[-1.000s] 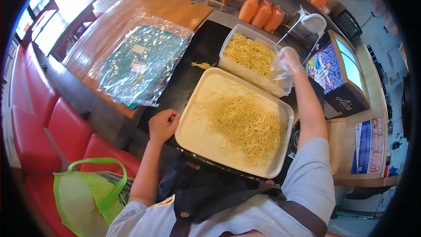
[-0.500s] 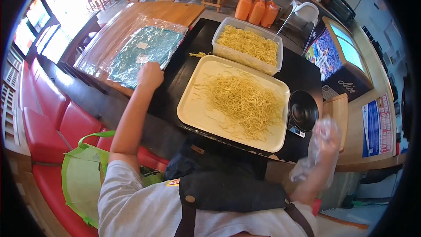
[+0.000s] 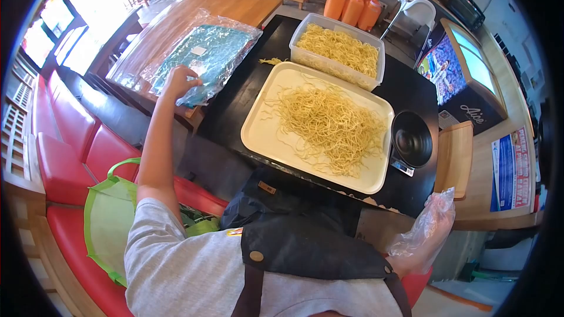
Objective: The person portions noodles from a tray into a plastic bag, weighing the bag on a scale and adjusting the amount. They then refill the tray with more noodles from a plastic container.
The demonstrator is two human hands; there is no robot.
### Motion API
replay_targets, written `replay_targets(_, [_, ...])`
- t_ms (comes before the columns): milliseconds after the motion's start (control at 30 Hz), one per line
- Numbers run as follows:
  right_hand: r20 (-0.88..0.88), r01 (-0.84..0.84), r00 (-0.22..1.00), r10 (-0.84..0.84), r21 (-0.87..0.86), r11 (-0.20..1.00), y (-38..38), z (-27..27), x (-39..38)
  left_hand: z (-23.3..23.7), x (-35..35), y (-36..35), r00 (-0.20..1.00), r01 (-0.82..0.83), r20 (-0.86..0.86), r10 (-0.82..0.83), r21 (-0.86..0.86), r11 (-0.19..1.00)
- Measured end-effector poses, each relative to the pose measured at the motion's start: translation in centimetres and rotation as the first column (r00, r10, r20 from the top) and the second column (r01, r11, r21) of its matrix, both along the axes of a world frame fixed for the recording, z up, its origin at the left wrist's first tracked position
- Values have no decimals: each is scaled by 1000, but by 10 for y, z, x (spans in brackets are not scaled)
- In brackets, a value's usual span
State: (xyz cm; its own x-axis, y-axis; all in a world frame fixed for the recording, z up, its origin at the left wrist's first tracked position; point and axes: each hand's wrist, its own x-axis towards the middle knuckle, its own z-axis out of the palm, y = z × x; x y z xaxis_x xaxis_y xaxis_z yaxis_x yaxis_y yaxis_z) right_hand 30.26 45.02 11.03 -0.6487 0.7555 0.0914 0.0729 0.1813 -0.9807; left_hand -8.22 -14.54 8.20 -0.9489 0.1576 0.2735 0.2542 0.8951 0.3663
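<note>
My left hand [image 3: 181, 81] is over the near edge of a clear plastic packet [image 3: 223, 44] with teal contents and white labels. Its fingers are pinched together at the plastic. My right hand [image 3: 436, 214] is in a loose clear plastic glove, off the table's right edge; crinkled plastic obscures its fingers. Before me a cream tray [image 3: 258, 123] bears a loose heap of yellow noodles [image 3: 332, 126]. Behind it, more noodles fill a clear plastic tub [image 3: 329, 63]. A black bowl [image 3: 411, 139] sits on a small scale [image 3: 402, 168] to the tray's right.
The black table [image 3: 226, 123] adjoins a wooden table [image 3: 244, 7] at the far left. A wooden board [image 3: 455, 158] lies on the right. Orange jugs [image 3: 352, 6] and a white high chair [image 3: 418, 12] stand behind. A green bag [image 3: 111, 223] rests on the red bench [image 3: 64, 170].
My left hand has gone from a closed fist to a pinch, and the packet has shifted slightly right, its near edge rumpled. My gloved right hand has dropped lower. The view has shifted a little.
</note>
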Motion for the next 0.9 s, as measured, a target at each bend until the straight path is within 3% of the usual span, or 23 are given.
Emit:
replay_targets(33, [-3,-14,1000,14,8,1000,-2,3,-5,-5,-2,1,999,24,31,-22,-79,997])
replay_targets(67, [-7,-24,1000,24,10,1000,-4,5,-10,-10,-3,1,998,-16,56,11,86,996])
replay_targets(200, [-3,-49,999,49,5,999,-16,6,-25,-13,-3,-1,999,-33,38,30,95,995])
replay_targets(267, [9,-51,999,51,1,999,-21,4,-27,-13,-2,1,998,9,-58,-13,-58,998])
replay_targets(400, [19,-48,999,48,-1,999,-25,1,-26,-27,-21,-12,995,-23,-100,2,-204,979])
replay_targets(467, [19,-42,999,43,-3,999,-24,0,-22,-30,-30,-29,1000,-8,-16,9,44,999])
replay_targets(500, [14,-42,999,43,-2,999,-23,0,-19,-28,-33,-39,1000,-4,-19,5,44,999])
replay_targets(533, [13,-40,999,40,1,999,-23,0,-18,-23,-35,-47,991,-51,132,8,327,944])
replay_targets(567, [11,-37,999,37,0,999,-23,1,-16,-15,-35,-46,960,-135,277,-36,573,808])
replay_targets(633, [6,-30,1000,30,-3,1000,-22,4,-14,7,-41,-39,987,-124,158,27,646,753])
replay_targets(667, [2,-29,1000,29,-1,1000,-24,6,-13,19,-52,-34,989,-74,149,-18,589,804])
replay_targets(733, [-9,-36,999,36,1,999,-27,10,-16,47,-47,29,997,57,1,-80,687,724])
replay_targets(833, [-11,-14,1000,14,-34,999,-37,13,-25,39,-84,93,929,302,46,-367,476,826])
replay_targets(900, [4,23,1000,-22,-70,997,-39,11,-29,27,-94,137,921,303,153,-359,298,905])
